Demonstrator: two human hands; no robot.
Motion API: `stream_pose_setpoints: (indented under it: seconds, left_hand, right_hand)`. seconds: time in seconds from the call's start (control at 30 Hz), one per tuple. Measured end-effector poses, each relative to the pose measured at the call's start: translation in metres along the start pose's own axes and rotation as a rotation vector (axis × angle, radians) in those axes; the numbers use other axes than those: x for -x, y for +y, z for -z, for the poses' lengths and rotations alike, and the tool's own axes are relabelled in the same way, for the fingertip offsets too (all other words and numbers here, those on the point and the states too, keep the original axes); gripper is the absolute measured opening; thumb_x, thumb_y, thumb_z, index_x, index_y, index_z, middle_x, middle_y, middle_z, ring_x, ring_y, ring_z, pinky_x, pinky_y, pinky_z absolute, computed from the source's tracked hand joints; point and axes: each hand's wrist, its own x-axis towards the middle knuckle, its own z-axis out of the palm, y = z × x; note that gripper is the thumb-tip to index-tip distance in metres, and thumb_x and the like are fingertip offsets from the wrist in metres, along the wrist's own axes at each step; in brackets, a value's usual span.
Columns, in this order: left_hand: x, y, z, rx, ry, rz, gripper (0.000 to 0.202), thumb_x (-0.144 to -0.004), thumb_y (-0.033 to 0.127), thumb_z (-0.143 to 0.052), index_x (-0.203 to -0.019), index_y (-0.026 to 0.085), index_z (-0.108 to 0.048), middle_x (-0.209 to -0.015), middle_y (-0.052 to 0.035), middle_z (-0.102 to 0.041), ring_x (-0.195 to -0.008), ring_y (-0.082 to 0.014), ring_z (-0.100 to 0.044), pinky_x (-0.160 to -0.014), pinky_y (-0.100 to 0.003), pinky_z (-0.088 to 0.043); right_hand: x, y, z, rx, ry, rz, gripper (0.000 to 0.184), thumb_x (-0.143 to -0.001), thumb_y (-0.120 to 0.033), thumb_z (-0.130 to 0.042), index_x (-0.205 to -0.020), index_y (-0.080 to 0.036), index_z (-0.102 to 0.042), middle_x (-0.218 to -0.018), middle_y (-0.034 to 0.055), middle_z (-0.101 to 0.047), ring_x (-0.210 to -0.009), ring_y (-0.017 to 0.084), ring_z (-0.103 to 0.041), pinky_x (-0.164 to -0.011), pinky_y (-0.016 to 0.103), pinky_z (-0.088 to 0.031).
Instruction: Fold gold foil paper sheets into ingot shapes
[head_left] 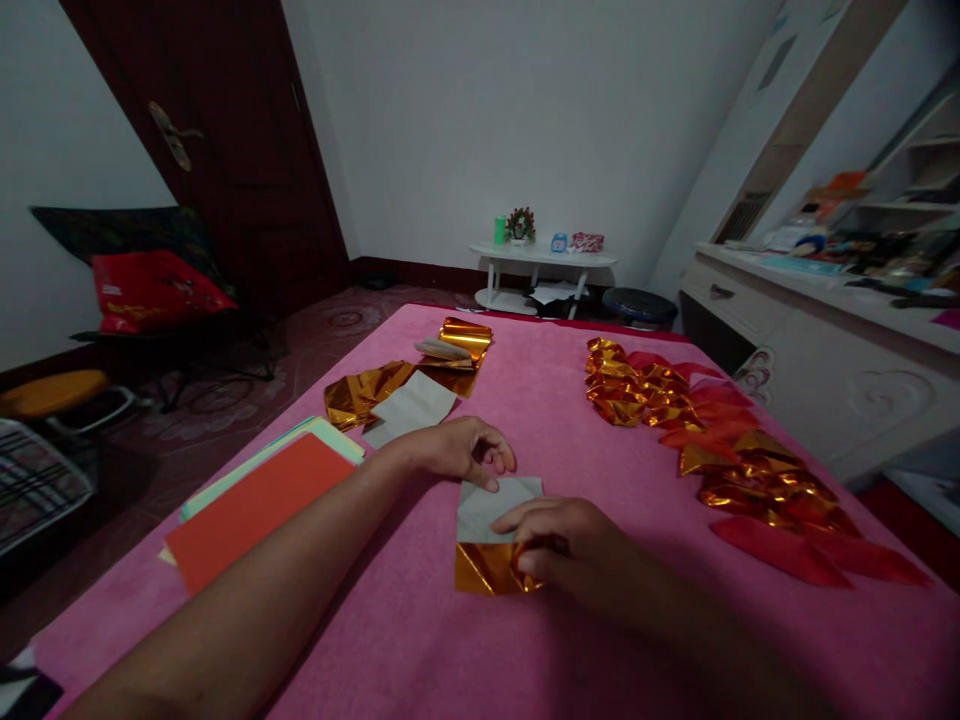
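A sheet of gold foil paper (480, 568) with a grey-white back lies on the pink cloth in front of me, its lower part folded up so that the gold side shows. My right hand (566, 540) pinches the folded part at its right side, the index finger stretched over the grey back. At the far edge of the sheet, my left hand (472, 450) has its thumb on the paper; its other fingers are loosely curled, apart from the thumb. Left of it lie another grey-backed sheet (412, 408), crumpled gold foil (360, 392) and a gold foil roll (466, 338).
Coloured paper sheets (259, 510) lie stacked at the left, orange on top. Folded gold foil pieces (637, 385) and red petal-like pieces (787, 550) line the right side of the table. Beyond stand a small white table (540, 257), a chair (56, 230) and a cluttered cabinet (810, 340).
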Motion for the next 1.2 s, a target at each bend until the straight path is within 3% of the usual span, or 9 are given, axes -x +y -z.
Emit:
stream_pose_setpoints:
  seconds: [0.23, 0.33, 0.43, 0.5, 0.73, 0.93, 1.0, 1.07, 1.2]
  left_hand:
    - [0.002, 0.002, 0.002, 0.012, -0.058, 0.005, 0.033, -0.069, 0.035, -0.073, -0.092, 0.013, -0.068, -0.079, -0.0021, -0.062, -0.07, -0.01, -0.05, -0.068, -0.022, -0.04]
    - [0.002, 0.002, 0.002, -0.088, -0.079, -0.021, 0.04, -0.063, 0.036, -0.078, -0.096, 0.014, -0.068, -0.084, -0.0021, -0.063, -0.073, -0.0105, -0.05, -0.07, -0.021, -0.039]
    - [0.001, 0.002, 0.0, -0.189, -0.085, -0.048, 0.045, -0.057, 0.033, -0.082, -0.096, 0.016, -0.068, -0.086, -0.0017, -0.062, -0.074, -0.011, -0.049, -0.07, -0.021, -0.039]
    - [0.001, 0.003, -0.001, -0.222, -0.083, -0.057, 0.045, -0.056, 0.032, -0.082, -0.096, 0.017, -0.068, -0.086, -0.0014, -0.062, -0.073, -0.0109, -0.049, -0.069, -0.021, -0.039]
    - [0.002, 0.009, -0.002, -0.289, -0.082, -0.044, 0.046, -0.052, 0.03, -0.084, -0.094, 0.018, -0.068, -0.082, 0.0008, -0.058, -0.071, -0.0107, -0.048, -0.067, -0.02, -0.038]
    - [0.002, 0.008, -0.002, -0.298, -0.09, -0.047, 0.041, -0.057, 0.028, -0.081, -0.094, 0.017, -0.067, -0.08, 0.0008, -0.056, -0.071, -0.0108, -0.047, -0.064, -0.019, -0.037]
    - [0.002, 0.007, -0.002, -0.305, -0.09, -0.041, 0.04, -0.058, 0.024, -0.079, -0.095, 0.017, -0.067, -0.079, 0.0008, -0.055, -0.07, -0.0108, -0.047, -0.062, -0.019, -0.038]
    - [0.002, 0.007, -0.003, -0.321, -0.084, -0.046, 0.039, -0.058, 0.017, -0.077, -0.096, 0.016, -0.067, -0.079, 0.0007, -0.056, -0.069, -0.0106, -0.047, -0.062, -0.019, -0.038]
    - [0.001, 0.005, -0.004, -0.325, -0.08, -0.097, 0.034, -0.061, 0.004, -0.065, -0.092, 0.016, -0.069, -0.078, -0.0001, -0.06, -0.067, -0.0099, -0.049, -0.063, -0.019, -0.039]
  right_hand:
    - [-0.013, 0.008, -0.01, -0.159, 0.161, -0.081, 0.012, -0.077, -0.012, -0.053, -0.069, -0.016, -0.061, -0.099, 0.0031, -0.066, -0.079, 0.012, -0.059, -0.067, 0.023, -0.042]
    - [-0.008, 0.003, -0.005, -0.152, 0.07, -0.087, 0.008, -0.071, -0.01, -0.06, -0.075, -0.017, -0.061, -0.097, 0.0014, -0.066, -0.081, 0.013, -0.059, -0.07, 0.023, -0.042]
    - [0.002, -0.004, 0.003, -0.063, -0.125, 0.024, 0.028, -0.056, -0.006, -0.071, -0.079, -0.019, -0.064, -0.114, -0.0007, -0.06, -0.096, 0.016, -0.056, -0.08, 0.025, -0.042]
    - [0.007, -0.009, 0.007, -0.043, -0.187, 0.057, 0.03, -0.057, -0.003, -0.068, -0.081, -0.02, -0.065, -0.123, -0.0005, -0.054, -0.103, 0.017, -0.054, -0.082, 0.025, -0.042]
    - [0.005, -0.012, 0.01, 0.027, -0.106, 0.046, 0.019, -0.065, -0.002, -0.058, -0.075, -0.018, -0.063, -0.114, 0.0018, -0.058, -0.109, 0.019, -0.05, -0.093, 0.031, -0.039]
    - [0.007, -0.005, 0.004, -0.133, -0.11, -0.017, 0.009, -0.067, -0.009, -0.062, -0.07, -0.017, -0.062, -0.101, 0.0015, -0.064, -0.09, 0.016, -0.058, -0.076, 0.025, -0.044]
    - [0.006, -0.001, 0.0, -0.167, -0.061, -0.07, 0.004, -0.072, -0.014, -0.06, -0.073, -0.017, -0.062, -0.083, 0.0002, -0.064, -0.075, 0.013, -0.057, -0.066, 0.023, -0.042]
    - [0.002, 0.004, -0.005, -0.193, 0.085, -0.137, 0.005, -0.077, -0.019, -0.056, -0.077, -0.017, -0.061, -0.07, -0.0023, -0.058, -0.062, 0.011, -0.051, -0.057, 0.021, -0.038]
    - [-0.009, 0.015, -0.014, -0.22, 0.376, -0.257, 0.01, -0.08, -0.027, -0.053, -0.078, -0.018, -0.057, -0.064, -0.0037, -0.053, -0.057, 0.01, -0.047, -0.052, 0.02, -0.035]
